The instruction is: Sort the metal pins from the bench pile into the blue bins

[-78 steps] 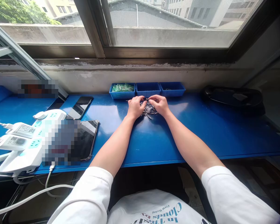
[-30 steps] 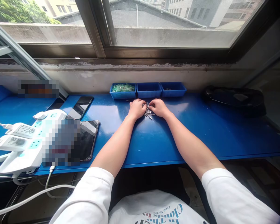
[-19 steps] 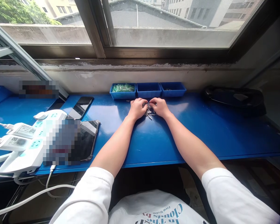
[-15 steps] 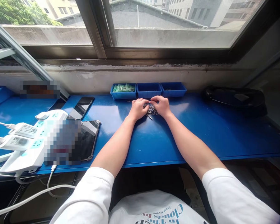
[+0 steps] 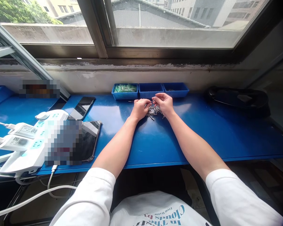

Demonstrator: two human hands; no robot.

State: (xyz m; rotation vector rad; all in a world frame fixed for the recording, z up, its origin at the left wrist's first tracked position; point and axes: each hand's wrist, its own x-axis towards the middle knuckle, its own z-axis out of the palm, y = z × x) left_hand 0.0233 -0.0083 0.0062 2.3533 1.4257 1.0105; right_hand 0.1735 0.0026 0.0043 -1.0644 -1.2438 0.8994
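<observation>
My left hand (image 5: 139, 110) and my right hand (image 5: 165, 105) meet over the blue table, fingertips pinched close together. Between them is a small, thin metal pin-like part (image 5: 152, 101), too small to make out in detail. Just below my fingers lies a loose pile of short silvery and dark metal pins (image 5: 153, 112), partly covered by both hands. One more thin pin (image 5: 131, 101) rests on the table left of my left hand.
Behind my hands stand a blue bin of green-tinted packets (image 5: 124, 89) and two more blue bins (image 5: 151, 90) (image 5: 175, 91). Phones (image 5: 82, 108) (image 5: 93, 141) and a white power strip (image 5: 43, 138) with cables lie left. A black bag-like object (image 5: 238, 99) sits right.
My right hand has lifted and turned slightly, its fingers a little more raised, uncovering more of the pin pile. My left hand stays nearly in place.
</observation>
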